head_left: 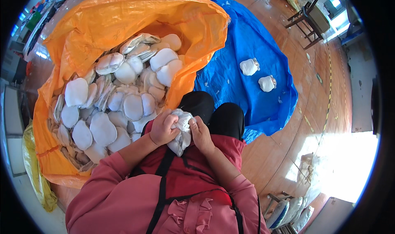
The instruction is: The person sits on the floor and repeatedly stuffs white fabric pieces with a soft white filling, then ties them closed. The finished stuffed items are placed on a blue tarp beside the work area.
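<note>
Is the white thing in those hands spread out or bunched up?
Bunched up: the white bundle looks creased and gathered, gripped between the left hand and right hand.

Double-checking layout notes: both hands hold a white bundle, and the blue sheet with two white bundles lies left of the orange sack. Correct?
One slip: the head view shows the blue sheet right of the orange sack, not left. The rest stands: left hand and right hand hold the white bundle.

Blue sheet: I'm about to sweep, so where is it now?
In the head view, the blue sheet lies upper right of centre, beside the orange sack, under two white bundles.
</note>
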`<state>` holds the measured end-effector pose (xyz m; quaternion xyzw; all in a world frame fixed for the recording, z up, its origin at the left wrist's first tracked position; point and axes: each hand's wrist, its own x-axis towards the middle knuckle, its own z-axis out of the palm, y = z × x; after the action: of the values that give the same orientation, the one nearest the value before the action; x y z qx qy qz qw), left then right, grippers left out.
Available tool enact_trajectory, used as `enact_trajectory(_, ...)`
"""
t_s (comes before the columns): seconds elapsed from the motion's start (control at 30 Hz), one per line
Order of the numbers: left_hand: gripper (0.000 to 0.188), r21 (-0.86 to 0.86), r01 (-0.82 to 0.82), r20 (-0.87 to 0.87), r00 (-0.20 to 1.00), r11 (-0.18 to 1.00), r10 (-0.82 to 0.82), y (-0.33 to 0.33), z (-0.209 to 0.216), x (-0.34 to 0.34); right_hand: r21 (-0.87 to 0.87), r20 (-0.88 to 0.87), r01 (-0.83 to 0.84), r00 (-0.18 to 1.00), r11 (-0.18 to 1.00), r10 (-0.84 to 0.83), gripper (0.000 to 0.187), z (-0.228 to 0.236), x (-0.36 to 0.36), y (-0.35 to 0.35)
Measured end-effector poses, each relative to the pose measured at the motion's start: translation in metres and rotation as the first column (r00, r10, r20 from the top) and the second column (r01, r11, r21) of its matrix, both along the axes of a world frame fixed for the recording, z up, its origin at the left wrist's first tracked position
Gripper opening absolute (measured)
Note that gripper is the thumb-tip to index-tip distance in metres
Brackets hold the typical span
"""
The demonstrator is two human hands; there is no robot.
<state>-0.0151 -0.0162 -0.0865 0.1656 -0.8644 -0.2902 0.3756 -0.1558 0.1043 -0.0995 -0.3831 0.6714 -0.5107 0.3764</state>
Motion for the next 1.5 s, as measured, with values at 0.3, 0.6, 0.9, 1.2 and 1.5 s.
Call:
enact_trajectory(0.3, 0.039, 0.054, 0.127, 0.005, 0.992, 0.990, -0.127, -0.007, 0.000, -0.003, 0.063, 0.548, 0.020, 0.835, 0.998, -0.051, 0.032, -0.006, -0.006, 0.009)
enact_trajectory(0.6, 0.041, 0.006, 0.277, 0.016, 0.961, 0.961, -0.277, -0.011, 0.009, -0.006, 0.117, 0.369, -0.397, 0.868, 0.910, 0.331, 0.037, 0.020, -0.034, 0.010)
enact_trajectory(0.9, 0.044, 0.049, 0.611, 0.120, 0.782, 0.790, -0.612, 0.001, 0.021, -0.001, -0.004, 0.315, -0.495, 0.824, 0.869, 0.471, 0.033, 0.018, -0.032, 0.062)
enact_trajectory(1.2, 0.036, 0.107, 0.731, 0.065, 0.671, 0.674, -0.738, 0.011, 0.021, 0.000, -0.089, 0.303, -0.571, 0.765, 0.816, 0.568, 0.036, 0.052, -0.043, 0.089)
enact_trajectory(1.5, 0.065, -0.052, 0.312, 0.416, 0.870, 0.949, -0.264, 0.026, 0.090, -0.022, 0.147, 0.554, -0.094, 0.833, 0.985, -0.004, 0.041, 0.064, -0.030, 0.054)
